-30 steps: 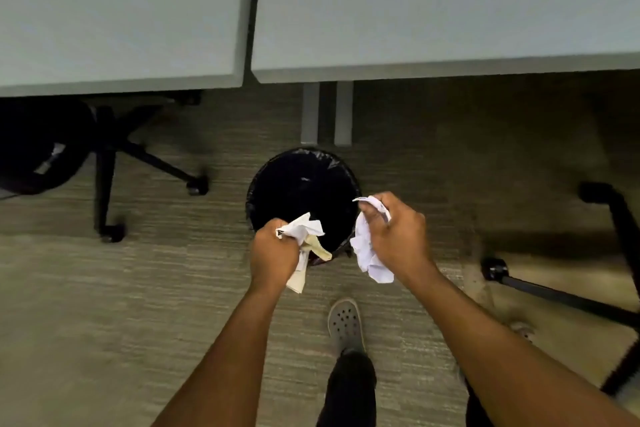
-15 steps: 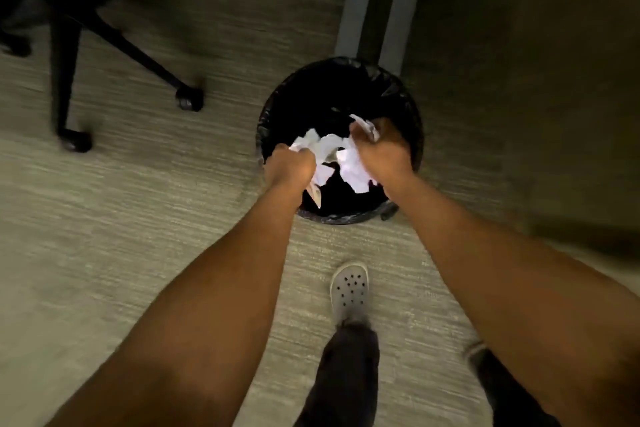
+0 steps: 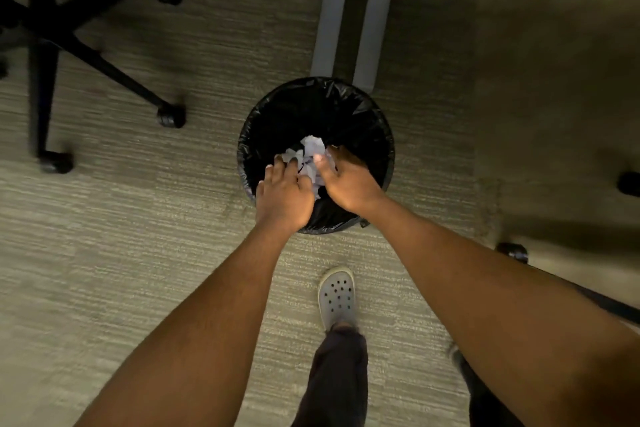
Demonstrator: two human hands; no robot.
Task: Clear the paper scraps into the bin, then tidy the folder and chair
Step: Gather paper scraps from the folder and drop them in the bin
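Over the black bin (image 3: pixel 377 135) on the carpet, the left hand (image 3: pixel 284 194) and right hand (image 3: pixel 349 180) hang side by side, fingers loosened; white paper scraps (image 3: pixel 311 152) lie just beyond them inside the bin.

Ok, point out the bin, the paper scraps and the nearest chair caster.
bin (image 3: pixel 374 121): head view, liner on far-right rim.
paper scraps (image 3: pixel 312 148): head view, top of the white wad.
chair caster (image 3: pixel 170 115): head view, wheel.

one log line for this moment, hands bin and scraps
phase: dumping scraps | left hand: open over bin | right hand: open over bin | paper scraps: inside bin mouth | folder: not in view
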